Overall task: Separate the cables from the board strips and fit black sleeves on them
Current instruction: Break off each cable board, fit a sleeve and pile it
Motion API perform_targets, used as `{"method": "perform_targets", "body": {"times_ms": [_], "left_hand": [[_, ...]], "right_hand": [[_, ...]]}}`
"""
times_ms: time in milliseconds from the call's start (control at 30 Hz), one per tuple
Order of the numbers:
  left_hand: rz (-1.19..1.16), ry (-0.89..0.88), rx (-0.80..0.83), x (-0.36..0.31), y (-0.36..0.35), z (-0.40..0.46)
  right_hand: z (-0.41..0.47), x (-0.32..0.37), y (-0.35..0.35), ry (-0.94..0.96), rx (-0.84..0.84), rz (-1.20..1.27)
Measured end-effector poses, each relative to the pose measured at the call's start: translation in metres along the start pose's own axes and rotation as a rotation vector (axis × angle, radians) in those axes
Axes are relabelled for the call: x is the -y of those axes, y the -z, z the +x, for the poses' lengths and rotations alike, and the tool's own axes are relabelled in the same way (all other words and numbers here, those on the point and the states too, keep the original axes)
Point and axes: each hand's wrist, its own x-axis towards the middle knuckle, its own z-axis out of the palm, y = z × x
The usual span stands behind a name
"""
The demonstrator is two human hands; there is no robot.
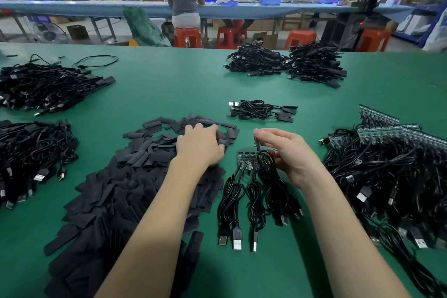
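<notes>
We see the left hand (pixel 199 146) with curled fingers on the sleeves (pixel 135 176), left of center. The right hand (pixel 286 152) pinches a cable (pixel 266 164) above the board strip (pixel 248 158), near the middle of the table (pixel 169 84).

Left hand (pixel 200 146) fingertips vanish into the sleeve pile (pixel 135 176), their grasp unclear. The frame's edges crop the cable heaps at left (pixel 31 150) and right (pixel 387 176). Board strip (pixel 249 158) details are too small to read.
</notes>
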Motion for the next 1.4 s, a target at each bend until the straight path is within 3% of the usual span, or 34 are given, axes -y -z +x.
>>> {"method": "perform_targets", "body": {"times_ms": [133, 333, 800, 1000, 1167, 1233, 1333, 1400], "left_hand": [[-0.016, -0.015, -0.01, 0.0, 0.006, -0.002], [-0.21, -0.085, -0.24, -0.009, 0.008, -0.002], [-0.218, -0.117, -0.053, 0.005, 0.009, 0.001], [-0.255, -0.129, -0.229, 0.001, 0.009, 0.0], [-0.198, -0.148, -0.522, 0.001, 0.01, 0.003], [-0.33, -0.155, -0.572, -0.003, 0.013, 0.002], [-0.829, -0.142, -0.441, -0.016, 0.012, 0.002], [-1.038, -0.123, -0.327, -0.025, 0.008, -0.001]], "right_hand": [[0.0, 0.001, 0.0, 0.02, -0.006, -0.014], [0.003, 0.008, -0.007, 0.067, -0.032, -0.031], [-0.005, 0.009, 0.0, 0.048, -0.012, 0.028], [-0.004, 0.009, 0.001, 0.04, -0.015, 0.021], [-0.003, 0.007, 0.0, 0.033, -0.006, 0.018], [-0.004, 0.007, -0.002, 0.022, 0.01, 0.044], [-0.005, 0.009, -0.003, 0.0, 0.043, 0.163], [-0.008, 0.012, -0.002, 0.01, 0.068, 0.25]]}}
